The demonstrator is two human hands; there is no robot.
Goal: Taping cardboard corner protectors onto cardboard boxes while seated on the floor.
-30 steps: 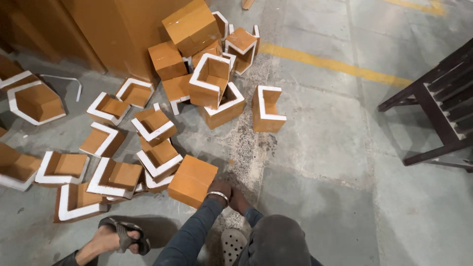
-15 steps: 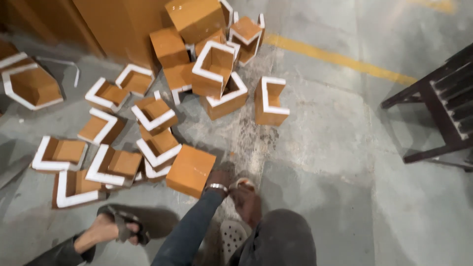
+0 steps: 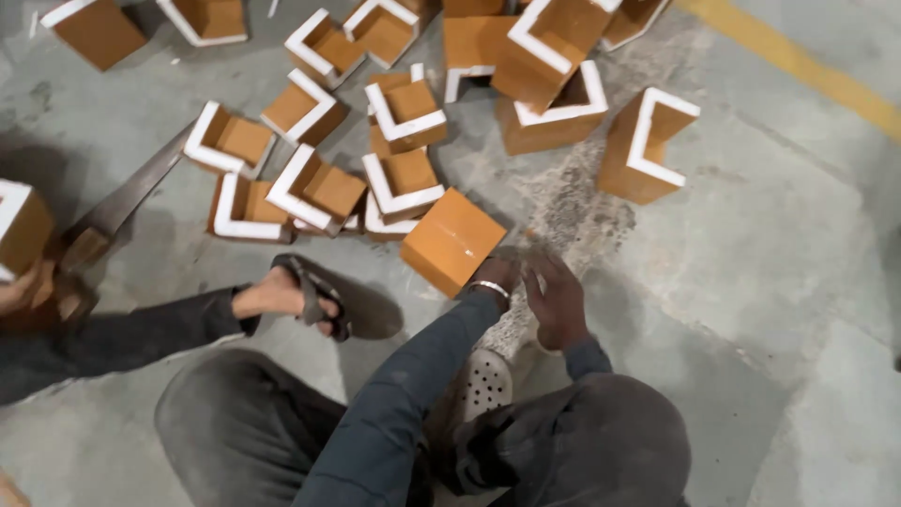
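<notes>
Orange block: a closed orange-brown box-shaped block [image 3: 453,239] lies tilted on the grey concrete floor [image 3: 770,244], just in front of the person's knees.
Left hand: the left hand [image 3: 496,277], with a pale bangle at the wrist, rests against the near right corner of the orange block; its fingers curl onto the block's edge, but whether they grip it or only touch it cannot be told.
Right hand: the right hand [image 3: 556,300] is just beside the left hand, apart from the block, fingers loosely spread and holding nothing.
Scattered pieces: many open orange-brown pieces with white-edged rims [image 3: 405,111] lie heaped beyond the block; one stands apart to the right [image 3: 646,145].
Feet: a foot in a dark sandal [image 3: 302,296] sits left of the block; a pale perforated clog [image 3: 483,385] shows beneath the arms.
Floor mark: a yellow painted line [image 3: 798,66] crosses the upper right.
Left edge: another hand [image 3: 17,286] holds a white-edged piece [image 3: 19,225] beside a flat saw blade [image 3: 127,197].
</notes>
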